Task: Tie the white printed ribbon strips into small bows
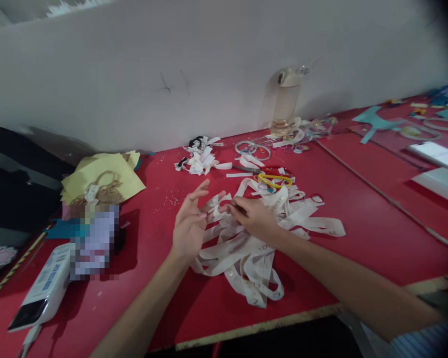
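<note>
A small white ribbon bow [217, 205] is held up above the red table, at the fingers of my left hand [190, 223]. That hand is turned palm inward, some of its fingers stretched out past the bow. From the right, my right hand [256, 216] pinches at the bow's edge with thumb and forefinger. A thin dark reddish line shows at that pinch, too small to name. Beneath both hands lies a loose heap of printed white ribbon [242, 243], its strips looping toward the table's front edge.
Behind the heap lie scissors [248, 169], a yellow ring [276, 180] and a pile of small white bows [199, 158]. A clear bottle [285, 107] stands by the wall. Yellow paper [100, 171] and a white power bank [47, 286] lie left, a phone [438, 155] right.
</note>
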Motion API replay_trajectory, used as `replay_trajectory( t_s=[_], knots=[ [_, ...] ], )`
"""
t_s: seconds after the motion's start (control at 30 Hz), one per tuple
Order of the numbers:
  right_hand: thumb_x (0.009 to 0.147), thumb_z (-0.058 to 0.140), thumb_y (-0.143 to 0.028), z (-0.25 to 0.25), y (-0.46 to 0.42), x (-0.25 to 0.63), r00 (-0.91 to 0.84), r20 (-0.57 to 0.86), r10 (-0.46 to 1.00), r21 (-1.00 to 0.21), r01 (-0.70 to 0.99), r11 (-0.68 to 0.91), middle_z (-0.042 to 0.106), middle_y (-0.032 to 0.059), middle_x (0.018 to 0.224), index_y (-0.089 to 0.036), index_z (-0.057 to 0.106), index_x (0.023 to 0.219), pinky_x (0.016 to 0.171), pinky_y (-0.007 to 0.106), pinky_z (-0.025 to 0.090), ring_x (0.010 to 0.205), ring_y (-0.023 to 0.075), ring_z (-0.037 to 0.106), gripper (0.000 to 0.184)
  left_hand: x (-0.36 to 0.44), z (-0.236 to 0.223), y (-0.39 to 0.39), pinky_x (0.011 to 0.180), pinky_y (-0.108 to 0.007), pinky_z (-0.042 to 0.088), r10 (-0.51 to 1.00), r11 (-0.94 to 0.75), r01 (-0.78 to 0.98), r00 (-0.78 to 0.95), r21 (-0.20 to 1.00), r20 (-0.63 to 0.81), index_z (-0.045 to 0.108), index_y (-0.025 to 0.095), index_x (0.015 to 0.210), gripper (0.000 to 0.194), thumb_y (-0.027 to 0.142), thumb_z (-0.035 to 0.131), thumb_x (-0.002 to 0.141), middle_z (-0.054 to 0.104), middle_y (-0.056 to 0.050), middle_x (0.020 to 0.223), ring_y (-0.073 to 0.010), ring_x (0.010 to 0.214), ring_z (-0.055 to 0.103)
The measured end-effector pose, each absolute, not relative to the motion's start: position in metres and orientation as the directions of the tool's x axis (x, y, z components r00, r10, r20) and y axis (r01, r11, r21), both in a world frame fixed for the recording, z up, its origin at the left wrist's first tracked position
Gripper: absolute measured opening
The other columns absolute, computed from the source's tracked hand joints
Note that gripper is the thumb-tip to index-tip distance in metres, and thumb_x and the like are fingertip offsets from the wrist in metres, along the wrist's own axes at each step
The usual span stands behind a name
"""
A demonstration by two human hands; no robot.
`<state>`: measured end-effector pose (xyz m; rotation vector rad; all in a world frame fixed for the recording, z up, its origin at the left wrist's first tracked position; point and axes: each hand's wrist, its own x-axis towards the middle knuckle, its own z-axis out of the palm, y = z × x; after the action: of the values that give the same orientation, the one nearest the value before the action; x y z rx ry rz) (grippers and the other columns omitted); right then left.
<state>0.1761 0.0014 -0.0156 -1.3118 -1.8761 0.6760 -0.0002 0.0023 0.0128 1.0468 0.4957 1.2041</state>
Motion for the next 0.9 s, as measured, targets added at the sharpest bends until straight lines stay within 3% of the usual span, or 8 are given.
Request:
replay_trajectory(
  t_s=[0.13, 0.4, 0.47, 0.53, 0.6, 0.67, 0.8, 0.9],
  knots=[
    [0.093, 0.046, -0.033, -0.015, 0.002, 0.173, -0.213, 0.284, 0.935, -0.733, 0.580, 0.355, 0.042, -0.0061, 0.051, -0.019, 0.044, 0.066, 0.049, 0.021, 0.024, 0.047, 0.0077, 0.039, 0.030, 0.001, 0.014, 0.001, 0.094, -0.051, 0.046, 0.942, 0.004, -0.543, 0.284, 0.839, 0.179, 0.059, 0.022, 0.103, 0.035, 0.009, 0.043, 0.075, 0.030, -0.004, 0.151, -0.0357, 0.125, 0.048],
    [0.092, 0.047, -0.030, -0.022, 0.004, 0.172, -0.290, 0.227, 0.930, -0.756, 0.549, 0.356, 0.053, -0.0032, 0.059, -0.019, 0.054, 0.076, 0.052, 0.022, 0.031, 0.052, 0.0097, 0.048, 0.021, 0.000, 0.008, 0.003, 0.090, -0.042, 0.049, 0.948, 0.017, -0.515, 0.282, 0.857, 0.150, 0.061, 0.023, 0.102, 0.033, 0.011, 0.044, 0.077, 0.038, -0.003, 0.146, -0.0294, 0.119, 0.054],
    [0.088, 0.053, -0.028, -0.022, 0.002, 0.172, -0.243, 0.270, 0.932, -0.798, 0.486, 0.358, 0.061, 0.0005, 0.076, -0.019, 0.056, 0.096, 0.055, 0.023, 0.038, 0.060, 0.0113, 0.053, 0.012, 0.000, 0.006, 0.004, 0.085, -0.037, 0.051, 0.951, 0.002, -0.466, 0.274, 0.885, 0.142, 0.062, 0.022, 0.100, 0.030, 0.009, 0.048, 0.076, 0.044, -0.005, 0.140, -0.0261, 0.112, 0.058],
    [0.084, 0.056, -0.023, -0.021, 0.001, 0.172, -0.170, 0.332, 0.928, -0.842, 0.389, 0.373, 0.061, 0.0063, 0.103, -0.020, 0.046, 0.121, 0.059, 0.023, 0.043, 0.073, 0.0135, 0.058, 0.038, 0.001, 0.004, 0.004, 0.079, -0.032, 0.052, 0.956, -0.019, -0.395, 0.263, 0.919, 0.133, 0.063, 0.022, 0.098, 0.029, 0.007, 0.052, 0.075, 0.051, -0.006, 0.132, -0.0222, 0.104, 0.061],
    [0.082, 0.055, -0.018, -0.018, 0.001, 0.173, -0.146, 0.380, 0.913, -0.850, 0.335, 0.407, 0.053, 0.0100, 0.122, -0.022, 0.038, 0.131, 0.061, 0.023, 0.046, 0.086, 0.0156, 0.059, 0.052, 0.003, 0.002, 0.004, 0.076, -0.029, 0.052, 0.956, -0.047, -0.320, 0.261, 0.946, 0.135, 0.064, 0.021, 0.097, 0.029, 0.005, 0.055, 0.075, 0.055, -0.006, 0.124, -0.0195, 0.099, 0.062],
    [0.081, 0.055, -0.014, -0.017, 0.003, 0.175, -0.182, 0.423, 0.888, -0.810, 0.363, 0.460, 0.052, 0.0101, 0.124, -0.022, 0.046, 0.125, 0.065, 0.024, 0.047, 0.092, 0.0171, 0.058, 0.045, 0.004, 0.001, 0.002, 0.075, -0.028, 0.052, 0.949, -0.094, -0.261, 0.269, 0.961, 0.166, 0.064, 0.021, 0.097, 0.028, 0.005, 0.056, 0.076, 0.057, -0.006, 0.119, -0.0186, 0.099, 0.061],
    [0.083, 0.053, -0.011, -0.022, 0.007, 0.179, -0.331, 0.403, 0.853, -0.718, 0.463, 0.520, 0.064, 0.0053, 0.093, -0.018, 0.061, 0.094, 0.073, 0.026, 0.044, 0.084, 0.0168, 0.059, 0.015, 0.002, 0.000, 0.001, 0.074, -0.028, 0.052, 0.904, -0.241, -0.121, 0.332, 0.963, 0.268, 0.064, 0.021, 0.096, 0.024, 0.006, 0.053, 0.081, 0.059, -0.006, 0.111, -0.0168, 0.094, 0.062],
    [0.087, 0.051, -0.012, -0.025, 0.008, 0.181, -0.406, 0.351, 0.844, -0.714, 0.467, 0.522, 0.068, 0.0040, 0.091, -0.018, 0.062, 0.097, 0.071, 0.024, 0.043, 0.081, 0.0149, 0.062, 0.016, -0.002, 0.001, 0.000, 0.076, -0.028, 0.050, 0.835, -0.406, 0.044, 0.425, 0.913, 0.350, 0.065, 0.020, 0.092, 0.026, 0.003, 0.046, 0.084, 0.064, -0.004, 0.093, -0.0145, 0.085, 0.062]
  ],
)
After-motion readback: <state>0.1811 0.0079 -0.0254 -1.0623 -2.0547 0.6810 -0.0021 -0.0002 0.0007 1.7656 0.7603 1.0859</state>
